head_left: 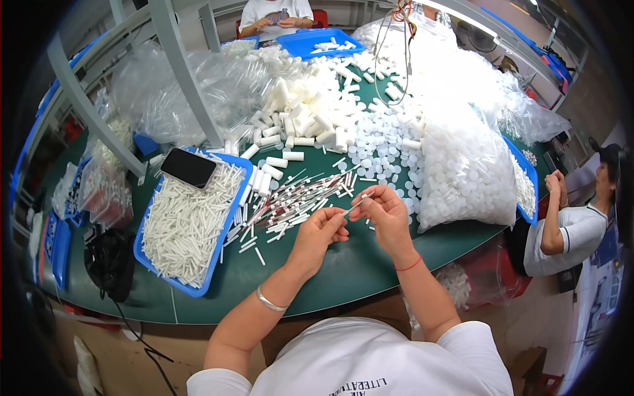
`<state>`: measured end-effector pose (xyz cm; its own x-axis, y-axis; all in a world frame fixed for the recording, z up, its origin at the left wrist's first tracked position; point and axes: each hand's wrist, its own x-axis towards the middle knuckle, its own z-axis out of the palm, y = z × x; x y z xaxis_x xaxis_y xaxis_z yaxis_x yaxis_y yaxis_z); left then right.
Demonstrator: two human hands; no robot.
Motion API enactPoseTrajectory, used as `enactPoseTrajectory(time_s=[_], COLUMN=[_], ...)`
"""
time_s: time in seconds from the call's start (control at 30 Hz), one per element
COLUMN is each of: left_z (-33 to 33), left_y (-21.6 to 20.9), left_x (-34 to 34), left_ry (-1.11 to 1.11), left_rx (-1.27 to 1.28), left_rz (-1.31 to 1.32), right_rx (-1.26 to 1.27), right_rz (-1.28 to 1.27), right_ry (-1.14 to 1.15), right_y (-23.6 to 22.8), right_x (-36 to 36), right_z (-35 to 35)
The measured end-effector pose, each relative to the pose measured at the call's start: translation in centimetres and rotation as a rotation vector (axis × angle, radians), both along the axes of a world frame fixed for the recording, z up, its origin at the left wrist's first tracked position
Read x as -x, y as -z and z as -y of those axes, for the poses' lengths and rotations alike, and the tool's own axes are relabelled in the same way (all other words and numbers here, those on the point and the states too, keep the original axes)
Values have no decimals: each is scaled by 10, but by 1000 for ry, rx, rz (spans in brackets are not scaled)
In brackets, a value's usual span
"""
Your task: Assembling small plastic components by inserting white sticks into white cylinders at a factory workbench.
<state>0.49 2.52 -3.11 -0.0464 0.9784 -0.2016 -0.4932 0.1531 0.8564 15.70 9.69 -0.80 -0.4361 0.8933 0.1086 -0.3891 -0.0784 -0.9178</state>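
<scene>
Close together over the near middle of the green table, my left hand (316,239) and my right hand (388,221) pinch a thin white stick (347,211) between their fingertips. Its ends are partly covered by the fingers. Just beyond my hands lies a loose heap of thin sticks with white tube ends and dark red parts (300,200). A blue tray (141,249) piled with short white tubes (181,228) stands to the left of my left hand, with a black phone (188,168) resting on the tubes.
Thick white cylinders (304,119) are heaped behind, beside scattered translucent round caps (383,146). A full plastic bag of caps (462,175) stands right of my hands. Metal posts (185,72) rise at the left. Co-workers sit at the far side (271,16) and at the right (571,224).
</scene>
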Motion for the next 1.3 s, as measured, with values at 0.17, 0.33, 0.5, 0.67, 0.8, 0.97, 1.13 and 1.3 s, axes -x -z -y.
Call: enactPoseTrajectory(time_s=[0.17,0.33,0.5,0.67,0.8,0.97,1.13,1.3], left_z=[2,1,-2,-38,-78,-99,-88,-60], left_y=[-1,1,-3,-7,13,27,11,-3], left_x=[-2,-9,-10,-18,-38,-64,-61,-39], left_ry=[-26,-109,54,122,59,111,117,240], left_rx=[-65,-165,-155,-343,-691,-781,-599,-32], left_rz=[-73,-238,-394,-713,-1244,-1485,-1180,-73], right_rx=[-129,-16,58,-173,-155,-145,-209,-468], right_rz=[126,85,24,88,146,246,378,638], right_ry=[6,-25,-4,228,388,487,490,487], right_y=[20,24,25,19,-4,-7,5,2], right_x=[1,-2,-14,-46,-74,-91,-96,-85], right_z=[9,17,19,17,16,15,15,19])
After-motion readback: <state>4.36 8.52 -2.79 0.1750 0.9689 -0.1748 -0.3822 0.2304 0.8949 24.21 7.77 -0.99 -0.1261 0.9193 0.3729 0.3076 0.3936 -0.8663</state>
